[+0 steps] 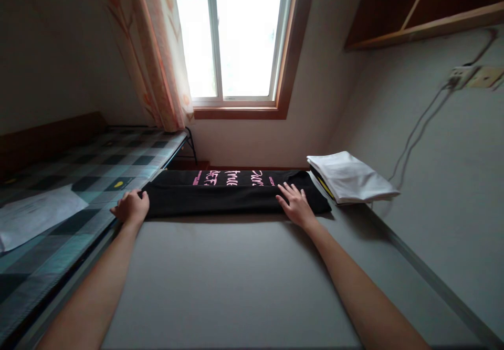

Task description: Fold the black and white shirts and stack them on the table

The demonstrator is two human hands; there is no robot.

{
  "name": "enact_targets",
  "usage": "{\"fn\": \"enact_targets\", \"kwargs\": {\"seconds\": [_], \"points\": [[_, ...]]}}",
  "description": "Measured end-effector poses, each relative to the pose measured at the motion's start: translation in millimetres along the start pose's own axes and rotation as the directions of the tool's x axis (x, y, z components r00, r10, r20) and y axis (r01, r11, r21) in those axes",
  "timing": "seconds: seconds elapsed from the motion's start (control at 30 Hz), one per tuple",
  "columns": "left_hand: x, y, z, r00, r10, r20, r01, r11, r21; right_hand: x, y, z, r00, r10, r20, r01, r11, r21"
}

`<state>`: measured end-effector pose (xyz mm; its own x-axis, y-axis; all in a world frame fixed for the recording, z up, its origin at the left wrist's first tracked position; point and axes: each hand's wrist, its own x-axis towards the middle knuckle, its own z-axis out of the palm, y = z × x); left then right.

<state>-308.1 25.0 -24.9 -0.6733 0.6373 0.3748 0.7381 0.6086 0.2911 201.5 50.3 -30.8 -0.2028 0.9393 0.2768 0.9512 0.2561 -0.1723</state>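
Left hand (pixel 132 207) pinches black cloth (pixel 208 203) at nine o'clock; right hand (pixel 294 204) spreads at three, likely steadying folds

Overexposed window (pixel 248 35) backlights a dim room

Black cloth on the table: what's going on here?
A person is handling the black cloth, which lies folded into a long strip across the pale table. The left hand curls at its left end, though its grip is unclear; the right hand lies open near the right end. A white-topped cloth stack sits at the right.
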Motion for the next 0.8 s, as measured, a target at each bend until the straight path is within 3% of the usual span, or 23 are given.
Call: {"fn": "enact_targets", "kwargs": {"seconds": [0.1,0.2,0.33,0.5,0.6,0.8], "points": [[3,-1,1.9,0.998,0.001,-0.055,-0.004,0.999,-0.044,-2,-20,3,0.995,-0.082,0.05,0.082,0.997,-0.004],[3,0,2.3,0.997,-0.041,-0.065,0.036,0.997,-0.073,-1,-30,5,0.991,-0.083,0.101,0.09,0.994,-0.067],[3,2,-3.9,0.991,-0.124,-0.053,0.118,0.987,-0.113,2,-29,4,0.99,-0.052,0.134,0.066,0.993,-0.102],[1,6,-18.5,0.987,-0.12,-0.106,0.099,0.978,-0.184,3,-27,6,0.991,-0.052,0.124,0.064,0.993,-0.097],[2,6,-21.3,0.99,-0.124,-0.064,0.111,0.977,-0.18,2,-26,8,0.992,-0.061,0.111,0.071,0.993,-0.092],[3,-3,-14.4,0.998,-0.036,0.055,0.036,0.999,0.001,1,-25,9,0.993,-0.075,0.088,0.082,0.993,-0.087]]}}
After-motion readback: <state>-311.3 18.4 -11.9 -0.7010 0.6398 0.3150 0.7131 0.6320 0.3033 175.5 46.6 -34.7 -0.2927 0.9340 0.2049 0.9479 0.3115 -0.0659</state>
